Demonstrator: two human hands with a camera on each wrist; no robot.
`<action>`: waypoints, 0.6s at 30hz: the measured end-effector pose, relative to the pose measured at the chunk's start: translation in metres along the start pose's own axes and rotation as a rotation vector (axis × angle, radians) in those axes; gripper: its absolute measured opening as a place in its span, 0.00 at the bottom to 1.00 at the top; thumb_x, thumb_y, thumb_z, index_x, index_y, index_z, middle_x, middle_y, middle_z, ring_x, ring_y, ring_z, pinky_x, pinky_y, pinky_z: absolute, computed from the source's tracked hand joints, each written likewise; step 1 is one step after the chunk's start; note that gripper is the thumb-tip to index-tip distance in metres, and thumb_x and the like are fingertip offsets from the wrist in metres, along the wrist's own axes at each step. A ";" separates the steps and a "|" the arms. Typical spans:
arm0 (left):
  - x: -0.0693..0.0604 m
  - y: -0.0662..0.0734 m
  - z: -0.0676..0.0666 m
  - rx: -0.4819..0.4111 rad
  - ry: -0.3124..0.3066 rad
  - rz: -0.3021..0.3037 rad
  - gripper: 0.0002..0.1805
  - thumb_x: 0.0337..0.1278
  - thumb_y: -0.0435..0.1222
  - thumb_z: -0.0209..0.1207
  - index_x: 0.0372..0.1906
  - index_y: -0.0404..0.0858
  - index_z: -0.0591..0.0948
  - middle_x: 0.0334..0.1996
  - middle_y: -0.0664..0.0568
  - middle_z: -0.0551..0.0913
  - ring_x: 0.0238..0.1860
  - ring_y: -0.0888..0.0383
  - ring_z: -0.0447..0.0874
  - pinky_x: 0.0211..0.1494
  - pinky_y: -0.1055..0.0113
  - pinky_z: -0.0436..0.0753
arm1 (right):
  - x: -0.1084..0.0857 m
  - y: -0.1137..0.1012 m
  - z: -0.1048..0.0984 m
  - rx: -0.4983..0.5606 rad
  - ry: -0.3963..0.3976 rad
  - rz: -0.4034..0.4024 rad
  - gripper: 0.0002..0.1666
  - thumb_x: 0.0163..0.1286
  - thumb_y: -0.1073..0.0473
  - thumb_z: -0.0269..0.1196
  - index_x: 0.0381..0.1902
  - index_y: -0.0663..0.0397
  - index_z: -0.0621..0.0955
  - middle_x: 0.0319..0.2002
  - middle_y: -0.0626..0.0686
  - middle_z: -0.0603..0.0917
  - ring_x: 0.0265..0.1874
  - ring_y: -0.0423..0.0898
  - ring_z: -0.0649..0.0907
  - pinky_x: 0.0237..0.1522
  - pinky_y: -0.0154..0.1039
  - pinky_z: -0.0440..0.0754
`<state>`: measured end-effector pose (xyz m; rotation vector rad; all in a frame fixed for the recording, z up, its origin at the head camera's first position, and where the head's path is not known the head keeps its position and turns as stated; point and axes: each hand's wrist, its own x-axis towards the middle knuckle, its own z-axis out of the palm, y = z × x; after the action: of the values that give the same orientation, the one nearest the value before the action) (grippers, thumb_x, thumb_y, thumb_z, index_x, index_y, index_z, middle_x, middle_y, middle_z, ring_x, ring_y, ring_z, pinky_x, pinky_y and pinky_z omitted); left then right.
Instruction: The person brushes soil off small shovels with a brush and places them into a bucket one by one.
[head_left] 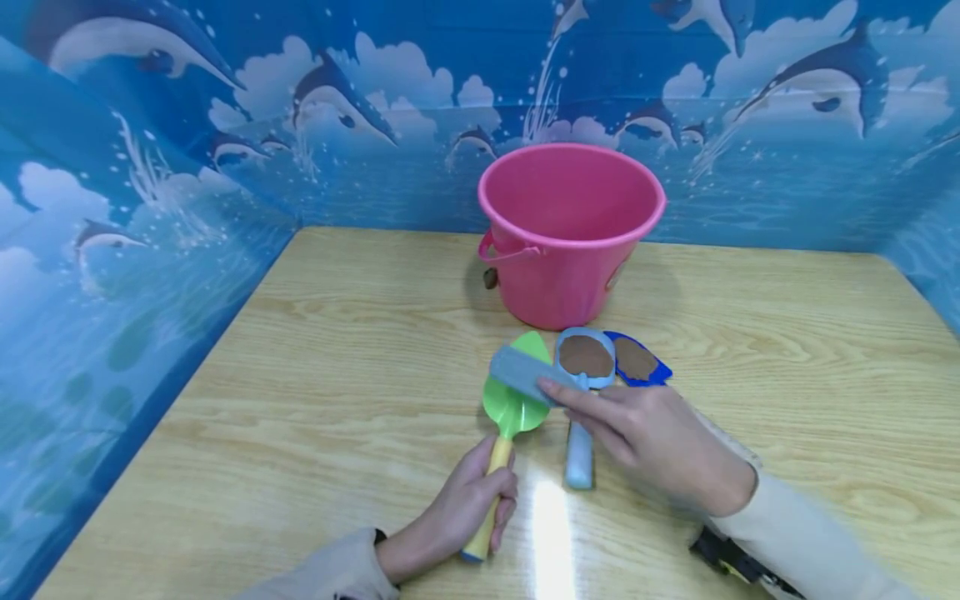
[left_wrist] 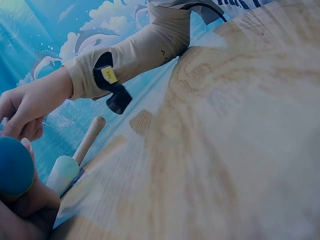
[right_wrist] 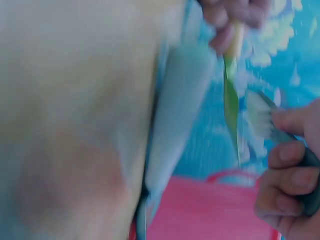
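Note:
In the head view my left hand [head_left: 480,492] grips the yellow handle of a toy shovel with a green blade [head_left: 513,408]. My right hand [head_left: 645,437] holds a grey-blue scrub brush [head_left: 525,375] across that blade. Pale bristles [right_wrist: 257,117] show in the right wrist view, pointing towards the green blade; whether they touch it I cannot tell. Beside the green shovel lies a light blue shovel [head_left: 579,458] with a brown patch on its blade. A dark blue shovel [head_left: 660,372], also brown-patched, lies right of it, its handle mostly hidden by my right hand.
A pink bucket [head_left: 558,279] stands upright behind the shovels, its handle hanging at the left. Dolphin-printed blue sheeting [head_left: 390,192] rises along the back and sides of the wooden table [head_left: 337,333].

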<state>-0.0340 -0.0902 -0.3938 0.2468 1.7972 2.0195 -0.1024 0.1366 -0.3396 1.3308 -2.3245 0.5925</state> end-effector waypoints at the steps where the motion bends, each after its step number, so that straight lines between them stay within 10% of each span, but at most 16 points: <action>1: 0.000 0.000 0.000 0.003 0.000 0.000 0.05 0.54 0.26 0.43 0.35 0.36 0.63 0.12 0.55 0.67 0.06 0.62 0.66 0.07 0.71 0.69 | 0.000 -0.004 0.003 0.015 -0.029 -0.029 0.21 0.75 0.52 0.52 0.64 0.42 0.76 0.19 0.36 0.71 0.15 0.27 0.62 0.15 0.20 0.61; 18: 0.001 0.001 0.000 -0.008 0.003 -0.006 0.05 0.53 0.26 0.44 0.35 0.35 0.63 0.13 0.55 0.66 0.07 0.62 0.65 0.07 0.72 0.69 | -0.003 -0.005 0.004 -0.027 -0.116 -0.005 0.25 0.71 0.53 0.58 0.65 0.34 0.74 0.18 0.33 0.65 0.14 0.26 0.59 0.14 0.20 0.55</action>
<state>-0.0348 -0.0895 -0.3929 0.2352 1.7893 2.0237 -0.0972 0.1344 -0.3433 1.3917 -2.4113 0.4927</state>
